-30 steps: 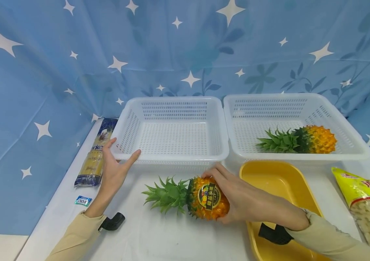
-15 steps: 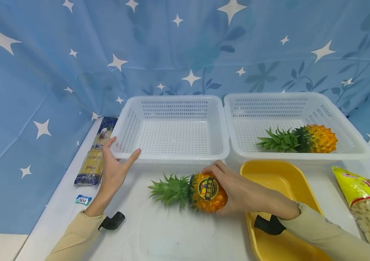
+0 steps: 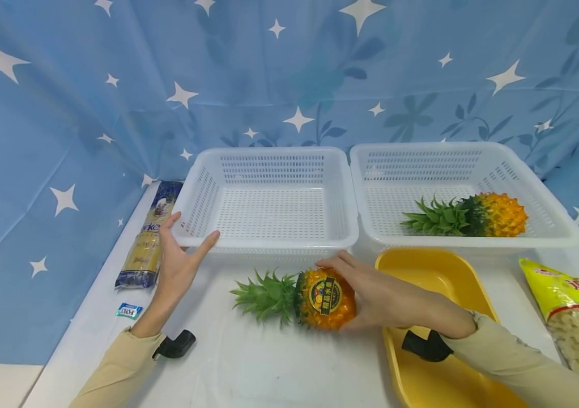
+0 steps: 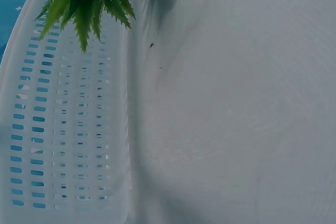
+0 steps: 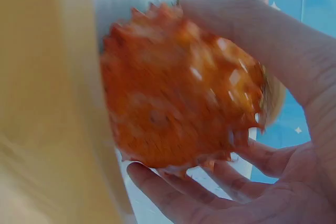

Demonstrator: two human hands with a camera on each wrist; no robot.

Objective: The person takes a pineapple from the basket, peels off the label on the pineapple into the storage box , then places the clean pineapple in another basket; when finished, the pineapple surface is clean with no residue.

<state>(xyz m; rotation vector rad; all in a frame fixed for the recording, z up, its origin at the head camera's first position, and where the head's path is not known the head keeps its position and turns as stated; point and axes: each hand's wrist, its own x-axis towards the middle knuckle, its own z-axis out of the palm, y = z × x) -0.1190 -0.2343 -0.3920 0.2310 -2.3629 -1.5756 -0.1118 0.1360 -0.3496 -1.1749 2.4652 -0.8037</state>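
Note:
With its thumb and fingers round the fruit's right end, my right hand [image 3: 378, 292] grips an orange pineapple [image 3: 317, 303] that bears a round black-and-gold label. Its green crown points left, in front of the left white basket [image 3: 264, 243]. In the right wrist view, the fingers [image 5: 157, 187] lie along one side of the pineapple [image 5: 168, 93] and the thumb along the other. My left hand [image 3: 177, 269] is at that basket's front left corner, fingers and thumb spread along its sides. The left wrist view shows the basket wall [image 4: 68, 114] and the crown [image 4: 86, 3], but not the hand.
A second white basket [image 3: 391, 238] on the right holds another pineapple [image 3: 501, 215]. A yellow bin [image 3: 391, 362] stands under my right forearm. A pasta bag [image 3: 141, 255] and small packet [image 3: 128, 310] lie left; a yellow-topped bag [image 3: 575, 317] lies far right.
My right hand has moved the pineapple slightly away from me, toward the left basket, mostly in the first half second. My left hand has stayed at the basket's corner.

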